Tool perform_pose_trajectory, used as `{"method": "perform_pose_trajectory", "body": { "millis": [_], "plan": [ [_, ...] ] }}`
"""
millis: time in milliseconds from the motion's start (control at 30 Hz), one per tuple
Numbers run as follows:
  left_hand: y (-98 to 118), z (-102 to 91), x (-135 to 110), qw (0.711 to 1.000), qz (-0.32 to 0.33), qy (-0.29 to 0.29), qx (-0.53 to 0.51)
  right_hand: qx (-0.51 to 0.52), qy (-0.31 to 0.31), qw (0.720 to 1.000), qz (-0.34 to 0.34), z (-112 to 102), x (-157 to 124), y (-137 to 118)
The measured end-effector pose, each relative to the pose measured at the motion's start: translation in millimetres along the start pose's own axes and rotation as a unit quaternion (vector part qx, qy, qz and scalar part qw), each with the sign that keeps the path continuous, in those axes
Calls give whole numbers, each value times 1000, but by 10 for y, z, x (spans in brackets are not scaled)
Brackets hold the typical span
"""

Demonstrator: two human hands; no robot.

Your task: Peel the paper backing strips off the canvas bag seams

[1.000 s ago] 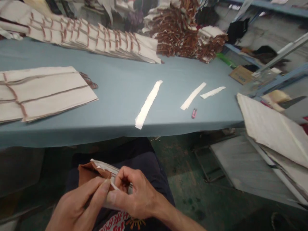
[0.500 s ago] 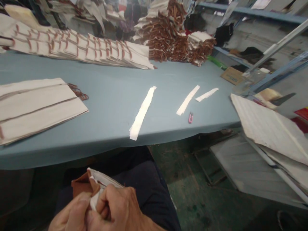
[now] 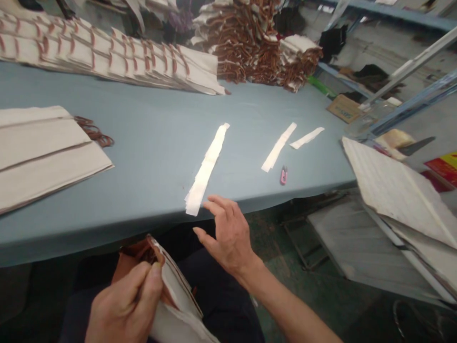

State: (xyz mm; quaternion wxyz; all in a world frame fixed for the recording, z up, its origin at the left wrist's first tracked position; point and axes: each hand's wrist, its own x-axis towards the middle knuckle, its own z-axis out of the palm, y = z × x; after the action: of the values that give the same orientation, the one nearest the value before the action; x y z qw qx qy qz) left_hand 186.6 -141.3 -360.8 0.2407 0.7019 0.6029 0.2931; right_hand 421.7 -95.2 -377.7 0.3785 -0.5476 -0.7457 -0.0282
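My left hand (image 3: 124,300) pinches the brown-lined edge of a cream fabric bag (image 3: 178,300), which rests over my lap with its brown inside partly showing. Fingers apart and holding nothing, my right hand (image 3: 228,233) hovers by the table's front edge. Its fingertips come close to the lower end of a fanned row of white strips (image 3: 207,171); whether they touch it I cannot tell. Farther right on the table are two more groups of white strips, a longer one (image 3: 279,146) and a shorter one (image 3: 307,138). Pink thread snips (image 3: 283,175) lie below them.
A blue-grey cloth covers the table (image 3: 150,128). Flat cream panels with brown loops (image 3: 46,138) lie at left. Overlapping cream pieces (image 3: 107,52) and a tall brown-and-cream pile (image 3: 250,43) line the back. Right stand a small cardboard box (image 3: 344,108) and a board (image 3: 400,190).
My right hand has left the bag and reached up and right to the white strips, its fingers now spread. My left hand still grips the bag edge, and the camera view has shifted slightly.
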Motion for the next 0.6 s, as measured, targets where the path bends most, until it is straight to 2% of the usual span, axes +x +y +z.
{"method": "perform_pose_trajectory", "body": {
  "millis": [100,200,333,600],
  "plan": [
    [-42,105,239,997,46,-50,25,-53,-49,996,-45,139,153,186],
    [-38,208,425,997,58,-41,36,-54,-93,993,-52,264,216,286],
    [-5,313,560,999,13,25,30,-17,-110,991,-69,345,196,385],
    [25,398,744,998,-54,-15,2,-16,-93,991,-95,408,176,491]
  ]
}}
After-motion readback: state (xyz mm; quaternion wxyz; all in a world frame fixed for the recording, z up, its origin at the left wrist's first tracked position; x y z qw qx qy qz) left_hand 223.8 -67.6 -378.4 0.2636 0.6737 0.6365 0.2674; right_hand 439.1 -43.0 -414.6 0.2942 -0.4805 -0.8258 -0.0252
